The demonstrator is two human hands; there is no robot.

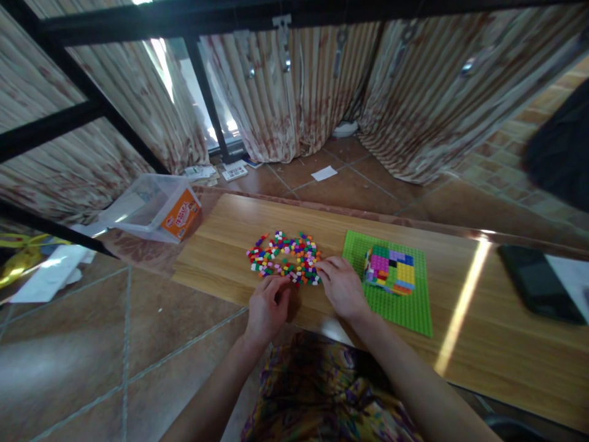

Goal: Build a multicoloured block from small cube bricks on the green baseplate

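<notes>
A loose pile of small multicoloured toy bricks (299,248) lies on the wooden table, spread roughly in a ring. My left hand (268,307) is at the pile's near edge, its fingers curled in towards the thumb; whatever they may hold is hidden. At the right edge of the pile, my right hand (343,287) has its fingers stretched out to the bricks, fingertips on or beside them. To the right of this hand, a block built of colourful bricks (391,270) stands on a green studded baseplate (416,313). Its top shows pink, green, yellow, blue and purple patches.
The long wooden table (473,270) runs left to right. A clear plastic box (156,209) with an orange label is beyond its left end. A dark phone-like slab (538,282) and white paper (570,279) are at the right. Patterned curtains (294,92) hang behind.
</notes>
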